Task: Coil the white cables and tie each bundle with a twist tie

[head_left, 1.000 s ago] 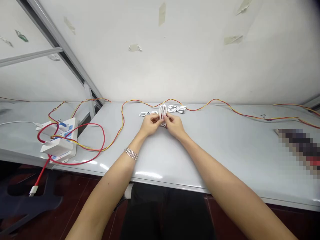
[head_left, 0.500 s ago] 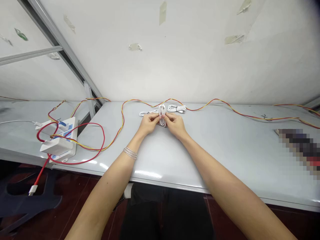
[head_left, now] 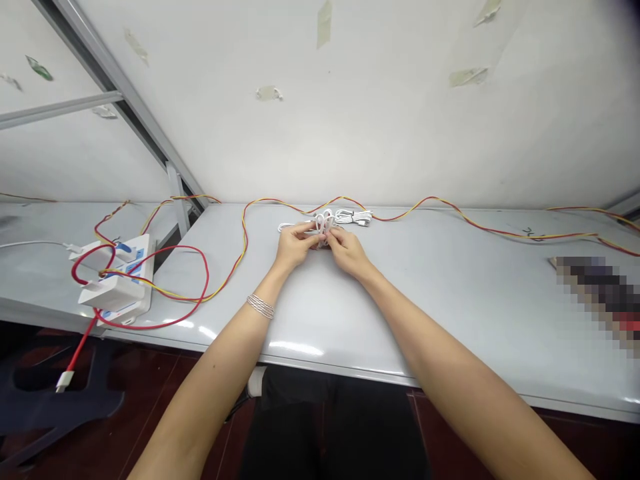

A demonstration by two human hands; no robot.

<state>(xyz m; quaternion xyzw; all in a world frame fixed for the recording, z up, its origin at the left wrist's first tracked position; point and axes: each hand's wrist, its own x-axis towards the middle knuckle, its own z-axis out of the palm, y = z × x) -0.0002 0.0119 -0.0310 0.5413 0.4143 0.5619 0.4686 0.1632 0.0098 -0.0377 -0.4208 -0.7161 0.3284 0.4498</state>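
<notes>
While in left hand (head_left: 292, 247) and right hand (head_left: 347, 251), white cable (head_left: 325, 223) in loops

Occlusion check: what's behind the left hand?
Behind the left hand: one end of a white looped cable, lying on the glossy grey table; farther back, a red and yellow wire. The hand covers much of that cable, so its full shape can't be seen.

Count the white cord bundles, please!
3. The held bundle is in the left hand and right hand; another bundle lies beyond the right hand; the last bundle is partly hidden behind the left hand. The hands could hide more.
</notes>
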